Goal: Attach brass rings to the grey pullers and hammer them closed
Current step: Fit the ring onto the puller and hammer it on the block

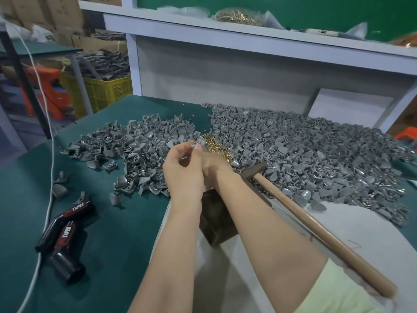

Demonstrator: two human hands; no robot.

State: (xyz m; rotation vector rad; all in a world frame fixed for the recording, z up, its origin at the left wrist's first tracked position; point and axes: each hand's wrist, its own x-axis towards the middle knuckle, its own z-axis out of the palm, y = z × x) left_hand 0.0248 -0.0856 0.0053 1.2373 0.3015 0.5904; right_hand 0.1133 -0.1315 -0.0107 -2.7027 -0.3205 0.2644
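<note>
Two forearms [180, 245] reach to mid-frame. The left hand [182, 171] pinches a grey puller [195, 144] above the brass rings [215, 145]; the right hand [214, 162] meets it, its grip hidden. The ring should probably be seated fully before taking up the hammer [293, 211] at right.

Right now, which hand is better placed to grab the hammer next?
Right hand: the hammer lies just beside its forearm, while the left hand, pinching a grey puller, would need to cross the right arm.
</note>
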